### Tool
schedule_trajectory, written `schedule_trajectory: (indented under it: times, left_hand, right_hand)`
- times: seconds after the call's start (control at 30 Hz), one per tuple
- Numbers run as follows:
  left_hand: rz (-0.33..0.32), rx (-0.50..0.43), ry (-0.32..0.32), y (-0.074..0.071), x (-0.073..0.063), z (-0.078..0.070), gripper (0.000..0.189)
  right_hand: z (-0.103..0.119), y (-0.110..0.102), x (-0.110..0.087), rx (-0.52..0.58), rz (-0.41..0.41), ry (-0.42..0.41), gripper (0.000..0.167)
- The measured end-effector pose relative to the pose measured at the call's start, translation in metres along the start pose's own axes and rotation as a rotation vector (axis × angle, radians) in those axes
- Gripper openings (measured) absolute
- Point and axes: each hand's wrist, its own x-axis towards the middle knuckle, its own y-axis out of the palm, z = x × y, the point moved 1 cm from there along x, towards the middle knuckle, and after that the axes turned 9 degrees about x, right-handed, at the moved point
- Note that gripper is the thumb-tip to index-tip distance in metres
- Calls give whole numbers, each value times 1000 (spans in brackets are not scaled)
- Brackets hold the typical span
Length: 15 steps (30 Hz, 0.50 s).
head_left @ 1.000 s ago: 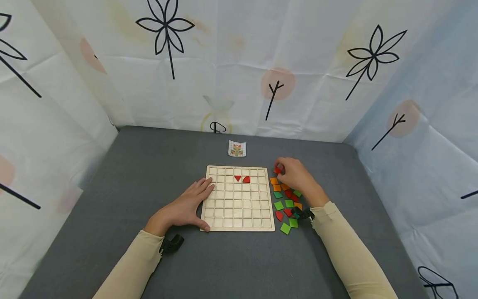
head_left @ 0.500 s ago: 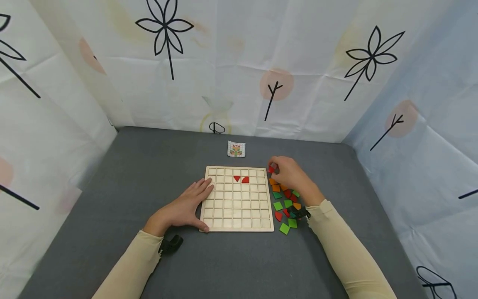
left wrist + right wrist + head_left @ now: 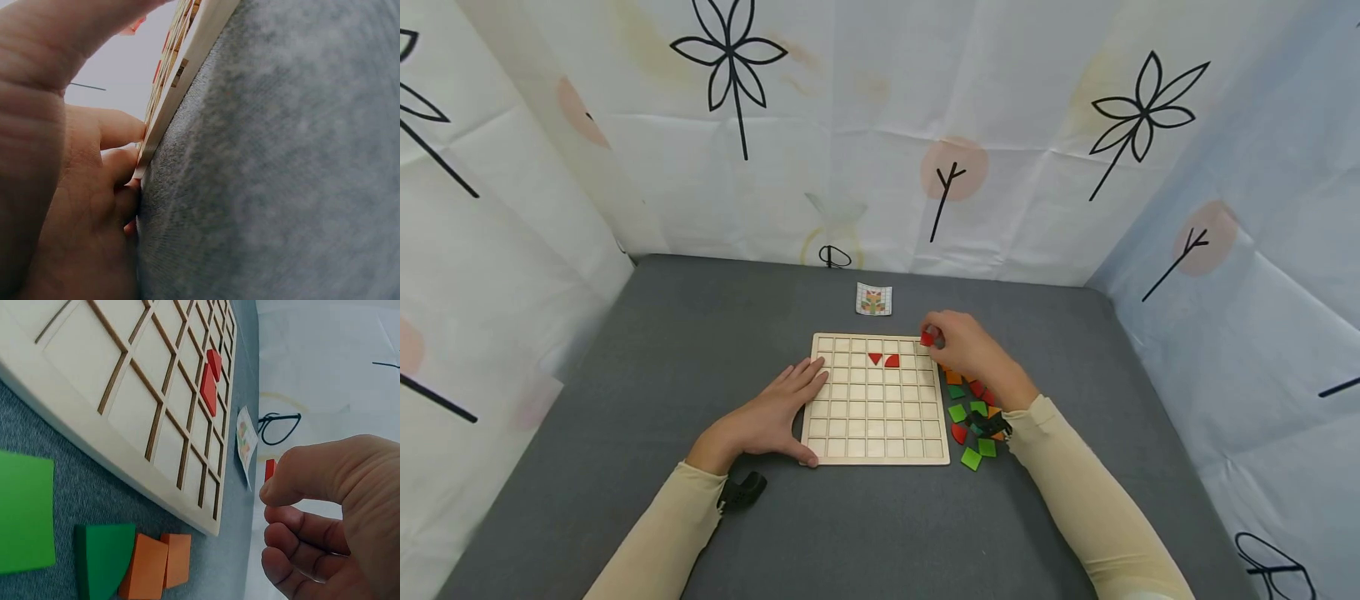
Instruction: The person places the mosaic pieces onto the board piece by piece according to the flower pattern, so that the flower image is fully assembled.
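A wooden grid board (image 3: 868, 417) lies on the grey table. Two red tiles sit in its far rows: a triangle (image 3: 876, 358) and one with a curved side (image 3: 892, 361). My left hand (image 3: 771, 417) rests along the board's left side, fingers spread, the thumb by its near left corner. In the left wrist view its fingertips touch the board's edge (image 3: 181, 78). Over the board's far right corner, my right hand (image 3: 966, 346) pinches a small red tile (image 3: 927, 339) between thumb and index finger; the fingers hide part of its shape.
Right of the board lie loose tiles: green squares (image 3: 972, 458), orange pieces (image 3: 953, 377), a red rounded one (image 3: 958, 433) and a dark green one (image 3: 103, 559). Behind the board is a small pattern card (image 3: 874, 299). White printed cloth (image 3: 880, 100) surrounds the table.
My right hand has moved left with the red tile, from beside the loose tiles to over the board's far right corner. My left hand stays on the board.
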Motion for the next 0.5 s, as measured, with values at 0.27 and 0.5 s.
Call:
schedule_trajectory:
  times: [0.27, 0.5]
  left_hand:
    - [7, -2, 0, -2, 1, 0, 140]
    - [5, -8, 5, -1, 0, 1, 140]
  right_hand:
    - [10, 5, 8, -23, 26, -47, 28]
    - [17, 12, 15, -39, 50, -75, 29]
